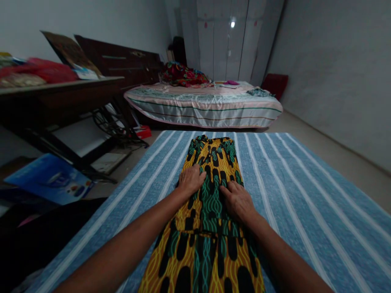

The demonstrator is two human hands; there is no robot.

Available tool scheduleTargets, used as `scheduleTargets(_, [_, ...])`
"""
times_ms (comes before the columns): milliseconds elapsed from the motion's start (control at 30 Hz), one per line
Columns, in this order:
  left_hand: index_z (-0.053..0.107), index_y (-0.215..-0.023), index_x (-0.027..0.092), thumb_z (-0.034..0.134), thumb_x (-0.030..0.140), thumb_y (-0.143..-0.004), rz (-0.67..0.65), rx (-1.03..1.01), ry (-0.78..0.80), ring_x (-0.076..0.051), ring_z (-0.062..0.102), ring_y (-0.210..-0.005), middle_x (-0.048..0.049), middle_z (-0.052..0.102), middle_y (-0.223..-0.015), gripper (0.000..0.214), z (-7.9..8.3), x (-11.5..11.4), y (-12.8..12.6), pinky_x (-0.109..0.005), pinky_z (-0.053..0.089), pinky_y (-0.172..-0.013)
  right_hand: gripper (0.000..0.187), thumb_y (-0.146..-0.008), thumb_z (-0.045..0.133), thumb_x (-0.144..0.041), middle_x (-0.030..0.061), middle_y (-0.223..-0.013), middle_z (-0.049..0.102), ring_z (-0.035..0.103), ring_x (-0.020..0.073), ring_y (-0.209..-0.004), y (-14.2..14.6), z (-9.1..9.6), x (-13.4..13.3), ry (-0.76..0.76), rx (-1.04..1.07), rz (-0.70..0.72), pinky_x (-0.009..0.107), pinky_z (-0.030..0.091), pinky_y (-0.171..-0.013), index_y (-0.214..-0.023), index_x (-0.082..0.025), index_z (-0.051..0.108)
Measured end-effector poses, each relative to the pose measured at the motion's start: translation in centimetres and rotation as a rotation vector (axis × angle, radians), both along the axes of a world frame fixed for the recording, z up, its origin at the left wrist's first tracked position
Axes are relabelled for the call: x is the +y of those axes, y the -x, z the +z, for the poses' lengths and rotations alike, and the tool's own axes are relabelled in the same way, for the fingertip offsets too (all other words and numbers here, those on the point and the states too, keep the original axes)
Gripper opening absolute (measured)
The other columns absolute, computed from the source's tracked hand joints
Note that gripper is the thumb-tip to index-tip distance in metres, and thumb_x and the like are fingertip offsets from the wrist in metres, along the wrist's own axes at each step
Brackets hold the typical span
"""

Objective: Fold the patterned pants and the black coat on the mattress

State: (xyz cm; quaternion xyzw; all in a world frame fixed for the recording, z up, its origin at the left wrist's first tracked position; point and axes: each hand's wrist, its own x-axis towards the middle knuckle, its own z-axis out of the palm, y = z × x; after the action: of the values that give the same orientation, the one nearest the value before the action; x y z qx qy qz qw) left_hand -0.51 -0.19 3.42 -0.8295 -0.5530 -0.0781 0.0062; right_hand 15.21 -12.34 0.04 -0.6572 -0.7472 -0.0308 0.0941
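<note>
Head view: my left hand and right hand press flat, fingers open, on the dress stretching straight ahead.

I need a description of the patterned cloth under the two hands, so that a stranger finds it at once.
Find the large blue sheet with white stripes spread across the foreground. Along its middle lies a long garment, with the left hand and right hand flat on it. It alone has a yellow, green and black wavy print.
</note>
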Motion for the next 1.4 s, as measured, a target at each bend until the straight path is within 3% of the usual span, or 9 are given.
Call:
scheduleTargets(67, [0.059, -0.100, 0.017, 0.050, 0.045, -0.083, 0.092, -0.043, 0.116, -0.027, 0.064, -0.088, -0.0101, 0.068, -0.090, 0.034, 0.1, -0.5, 0.5, -0.034, 0.047, -0.073, 0.039, -0.089, 0.039, -0.019, 0.0126, -0.111, 0.056, 0.046, 0.0248, -0.107, 0.0, 0.0, 0.0, -0.004, 0.004, 0.002, 0.034, 0.035, -0.092, -0.124, -0.022, 0.055])
scheduleTargets(133, [0.060, -0.098, 0.019, 0.055, 0.044, -0.079, 0.103, -0.089, 0.167, -0.025, 0.065, -0.089, -0.0078, 0.069, -0.091, 0.032, 0.0, -0.6, 0.3, -0.031, 0.047, -0.072, 0.038, -0.089, 0.039, -0.019, 0.0129, -0.111, 0.056, 0.046, 0.0244, -0.105, 0.0, 0.0, 0.0, -0.011, 0.005, 0.004, 0.034, 0.035, -0.092, -0.123, -0.021, 0.056])
scheduleTargets(433, [0.062, -0.094, 0.020, 0.058, 0.022, -0.075, 0.122, -0.157, 0.183, -0.016, 0.065, -0.079, -0.0013, 0.069, -0.084, 0.020, -0.3, 0.9, -0.1, -0.022, 0.046, -0.065, 0.036, -0.087, 0.042, -0.018, 0.0124, -0.110, 0.057, 0.046, 0.0236, -0.105, 0.0, -0.1, 0.0, -0.030, 0.012, 0.006, 0.034, 0.034, -0.090, -0.120, -0.019, 0.057])
scheduleTargets(633, [0.060, -0.095, 0.021, 0.054, 0.021, -0.079, 0.068, -0.086, 0.111, -0.022, 0.064, -0.084, -0.0042, 0.068, -0.085, 0.017, -0.4, -0.3, 0.7, -0.029, 0.048, -0.071, 0.030, -0.088, 0.042, -0.019, 0.0113, -0.102, 0.059, 0.047, 0.0250, -0.101, 0.2, 0.4, -0.2, -0.025, 0.005, -0.049, 0.036, 0.033, -0.085, -0.113, -0.018, 0.060])
scheduleTargets(767, [0.058, -0.098, 0.017, 0.051, 0.020, -0.081, 0.009, -0.040, 0.032, -0.027, 0.058, -0.102, -0.0112, 0.063, -0.102, 0.019, 0.5, -1.7, -0.1, -0.037, 0.045, -0.086, 0.029, -0.089, 0.040, -0.019, 0.0108, -0.100, 0.060, 0.048, 0.0249, -0.098, 0.1, 0.5, -0.3, -0.032, -0.011, -0.060, 0.036, 0.032, -0.082, -0.110, -0.017, 0.060])
scheduleTargets(867, [0.057, -0.100, 0.016, 0.050, 0.020, -0.082, -0.125, -0.039, -0.031, -0.026, 0.050, -0.114, -0.0127, 0.057, -0.116, 0.020, 0.7, -2.3, -1.5, -0.037, 0.041, -0.096, 0.028, -0.089, 0.041, -0.018, 0.0109, -0.100, 0.060, 0.048, 0.0247, -0.097, 0.1, 0.4, -0.3, -0.030, -0.022, -0.062, 0.036, 0.030, -0.082, -0.109, -0.017, 0.060])
scheduleTargets(967, [0.054, -0.113, 0.014, 0.047, 0.027, -0.087, -0.226, -0.032, 0.009, -0.026, 0.038, -0.128, -0.0146, 0.047, -0.134, 0.030, -0.5, -2.5, -2.7, -0.040, 0.032, -0.106, 0.027, -0.089, 0.041, -0.018, 0.0113, -0.098, 0.059, 0.048, 0.0241, -0.095, 0.1, 0.4, -0.3, -0.017, -0.024, -0.066, 0.036, 0.030, -0.081, -0.107, -0.017, 0.061])
scheduleTargets(1133, [0.033, -0.138, 0.018, 0.034, 0.048, -0.093, -0.203, 0.025, 0.130, -0.028, 0.020, -0.139, -0.0144, 0.024, -0.151, 0.054, -3.0, -2.2, -2.7, -0.053, 0.020, -0.109, 0.026, -0.089, 0.040, -0.019, 0.0114, -0.097, 0.059, 0.048, 0.0237, -0.094, 0.1, 0.5, -0.3, -0.022, -0.020, -0.078, 0.036, 0.029, -0.080, -0.104, -0.017, 0.061])
scheduleTargets(1400, [0.031, -0.142, 0.021, 0.031, 0.056, -0.091, -0.203, 0.059, 0.135, -0.032, 0.017, -0.139, -0.0148, 0.022, -0.152, 0.061, -3.0, -2.7, -1.3, -0.056, 0.019, -0.107, 0.023, -0.089, 0.040, -0.018, 0.0108, -0.095, 0.059, 0.049, 0.0245, -0.093, 0.3, 0.2, -0.2, -0.043, -0.011, -0.094, 0.036, 0.030, -0.077, -0.098, -0.018, 0.061])
